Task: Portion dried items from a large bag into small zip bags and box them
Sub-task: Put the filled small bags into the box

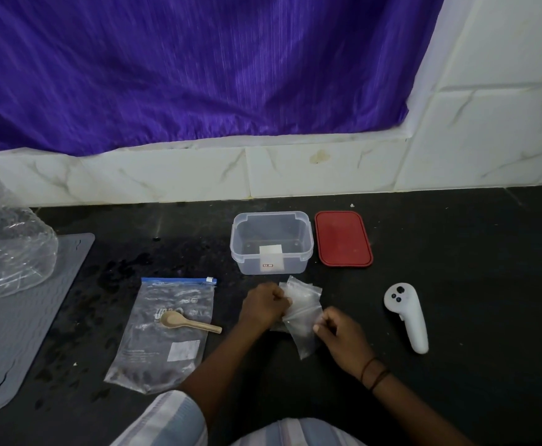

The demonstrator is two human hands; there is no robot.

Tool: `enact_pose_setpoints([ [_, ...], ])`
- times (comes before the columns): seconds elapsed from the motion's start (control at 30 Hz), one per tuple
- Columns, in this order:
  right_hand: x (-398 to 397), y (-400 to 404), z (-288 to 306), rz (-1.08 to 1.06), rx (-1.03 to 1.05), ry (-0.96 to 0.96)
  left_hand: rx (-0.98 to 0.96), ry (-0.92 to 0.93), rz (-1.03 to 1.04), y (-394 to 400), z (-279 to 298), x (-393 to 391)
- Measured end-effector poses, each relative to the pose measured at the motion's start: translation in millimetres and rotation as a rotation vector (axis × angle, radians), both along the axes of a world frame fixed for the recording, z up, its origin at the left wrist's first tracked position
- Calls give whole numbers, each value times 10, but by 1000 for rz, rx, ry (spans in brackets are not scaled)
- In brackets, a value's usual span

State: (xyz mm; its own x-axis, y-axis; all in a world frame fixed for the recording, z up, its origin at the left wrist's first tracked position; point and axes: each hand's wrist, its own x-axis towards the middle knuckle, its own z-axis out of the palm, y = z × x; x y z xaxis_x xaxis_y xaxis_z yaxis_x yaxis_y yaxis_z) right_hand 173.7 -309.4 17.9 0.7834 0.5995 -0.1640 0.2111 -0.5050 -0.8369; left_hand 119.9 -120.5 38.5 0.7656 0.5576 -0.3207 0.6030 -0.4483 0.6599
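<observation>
1. The dark tabletop [456, 239] is filling the lower half of the frame; it is being judged hard, flat and speckled with damp-looking patches at centre left, so thin film may cling there. White marble-look tiles [327, 169] and a purple curtain [182, 66] are closing off the upper frame.
2. A grey ribbed mat [22, 317] is lying at the left edge, with crumpled clear plastic [9, 246] resting on its upper part.
3. The large bag [163, 333], blue-zipped, is lying flat at lower centre left with dark dried items gathered at its lower end. It is being judged limp and light; it would best be taken by the zip edge. A wooden spoon [186, 321] is resting on it.
4. The clear box [271, 243] is standing open at centre, seemingly empty; its red lid [343, 238] is lying just beside it to the right.
5. A white controller [408, 320] is lying at right.
6. The small zip bags [302, 312], in a loose stack, are being held just below the box: the left hand [265, 305] is closed on the stack's left edge, and the right hand [343, 336] is pinching its right edge with curled fingers [322, 326]. They are being judged feather-light, slippery and prone to sticking together, so peeling at a corner or zip lip is advised.
</observation>
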Motion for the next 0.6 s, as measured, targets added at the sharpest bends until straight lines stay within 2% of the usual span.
enact_pose_setpoints([
  [0.2, 8, -55, 124, -97, 131, 9, -131, -393, 25, -81, 62, -176],
  [0.4, 181, 76, 695, -257, 417, -7, -95, -732, 91, 76, 433, -303],
  [0.5, 380, 311, 1032, -250, 464, -128, -56, -814, 160, 302, 718, -172],
  [0.6, 579, 653, 1305, -220, 383, -268, 20, -756, 165, 563, 863, 51],
])
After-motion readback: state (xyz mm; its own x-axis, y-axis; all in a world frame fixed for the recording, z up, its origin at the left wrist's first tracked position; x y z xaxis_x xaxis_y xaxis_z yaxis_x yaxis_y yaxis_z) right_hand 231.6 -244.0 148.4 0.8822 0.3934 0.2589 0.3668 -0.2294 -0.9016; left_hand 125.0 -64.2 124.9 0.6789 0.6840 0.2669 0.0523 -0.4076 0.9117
